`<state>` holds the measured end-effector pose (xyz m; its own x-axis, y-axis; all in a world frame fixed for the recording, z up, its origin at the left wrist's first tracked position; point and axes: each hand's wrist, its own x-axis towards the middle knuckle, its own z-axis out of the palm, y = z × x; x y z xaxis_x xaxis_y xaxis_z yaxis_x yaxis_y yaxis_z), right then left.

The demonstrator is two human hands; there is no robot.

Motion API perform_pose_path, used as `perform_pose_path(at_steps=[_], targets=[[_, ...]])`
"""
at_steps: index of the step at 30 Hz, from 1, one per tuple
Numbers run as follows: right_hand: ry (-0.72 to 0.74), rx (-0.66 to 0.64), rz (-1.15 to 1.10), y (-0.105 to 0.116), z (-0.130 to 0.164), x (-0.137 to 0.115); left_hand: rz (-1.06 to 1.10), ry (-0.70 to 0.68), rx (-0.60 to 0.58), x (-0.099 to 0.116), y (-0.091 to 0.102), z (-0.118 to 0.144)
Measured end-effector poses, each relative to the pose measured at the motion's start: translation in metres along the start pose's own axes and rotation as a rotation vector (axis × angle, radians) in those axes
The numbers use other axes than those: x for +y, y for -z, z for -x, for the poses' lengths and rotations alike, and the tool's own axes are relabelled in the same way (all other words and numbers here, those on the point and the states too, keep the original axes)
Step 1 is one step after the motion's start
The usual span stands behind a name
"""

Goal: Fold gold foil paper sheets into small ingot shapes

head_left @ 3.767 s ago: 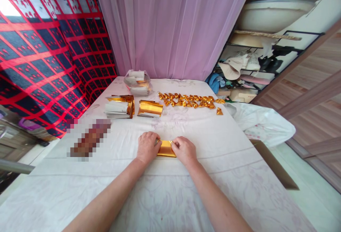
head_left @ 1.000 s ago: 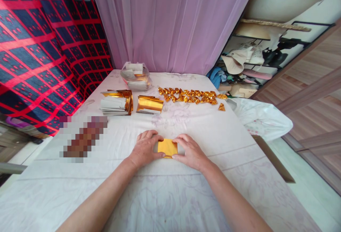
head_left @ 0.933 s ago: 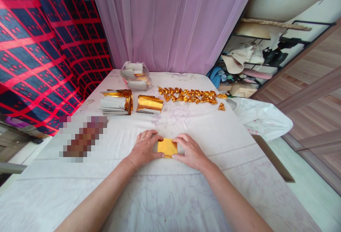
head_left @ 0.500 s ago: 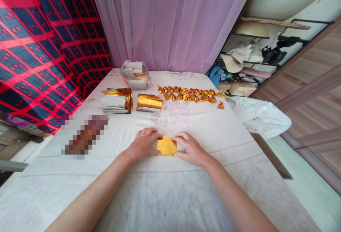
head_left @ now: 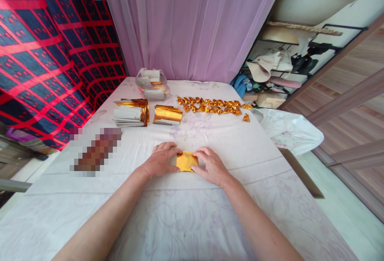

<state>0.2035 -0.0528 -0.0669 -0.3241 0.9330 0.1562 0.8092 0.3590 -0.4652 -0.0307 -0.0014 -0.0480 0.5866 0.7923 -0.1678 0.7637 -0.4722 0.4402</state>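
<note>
Gold foil paper rectangle (head_left: 187, 161), small and creased, rests near the middle of the white floral tablecloth (head_left: 180, 217). The left hand (head_left: 162, 160) and right hand (head_left: 212, 166), each half open, hold its opposite sides between thumb and fingers. Folded gold foil triangles (head_left: 220, 104) lie on the tablecloth's far right part.

Your left hand (head_left: 161, 160) and right hand (head_left: 212, 166) face each other, fingertips near but apart. Each grips in a C, thumb tip nearer you than index. Forearms (head_left: 111, 211) splay outward behind the fingers.
</note>
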Motion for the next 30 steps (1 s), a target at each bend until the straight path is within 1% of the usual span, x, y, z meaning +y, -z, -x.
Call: perform_pose_path(at_steps=[3,5,8,11,16,20,26,30], targets=[[-0.090,0.064,0.097,-0.010,0.001,-0.010,-0.011,-0.001,0.008,0.001,0.000,0.000],[-0.130,0.080,0.157,-0.014,0.002,-0.015,-0.013,-0.001,0.010,0.002,0.000,0.000],[-0.158,0.086,0.205,-0.016,0.003,-0.021,-0.009,0.001,0.008,0.003,0.000,0.001],[-0.160,0.073,0.212,-0.015,0.003,-0.021,-0.006,0.002,0.010,0.002,-0.001,0.001],[-0.122,0.055,0.132,-0.014,0.005,-0.011,-0.008,-0.007,0.018,0.002,-0.001,0.001],[-0.064,0.010,0.069,-0.013,0.007,-0.003,-0.012,-0.006,0.021,0.001,-0.002,0.001],[-0.037,0.022,0.013,-0.010,0.008,0.002,-0.009,-0.007,0.023,0.001,-0.003,0.000],[0.038,0.009,-0.094,-0.007,0.010,0.011,-0.005,-0.004,0.013,0.001,-0.001,0.001]])
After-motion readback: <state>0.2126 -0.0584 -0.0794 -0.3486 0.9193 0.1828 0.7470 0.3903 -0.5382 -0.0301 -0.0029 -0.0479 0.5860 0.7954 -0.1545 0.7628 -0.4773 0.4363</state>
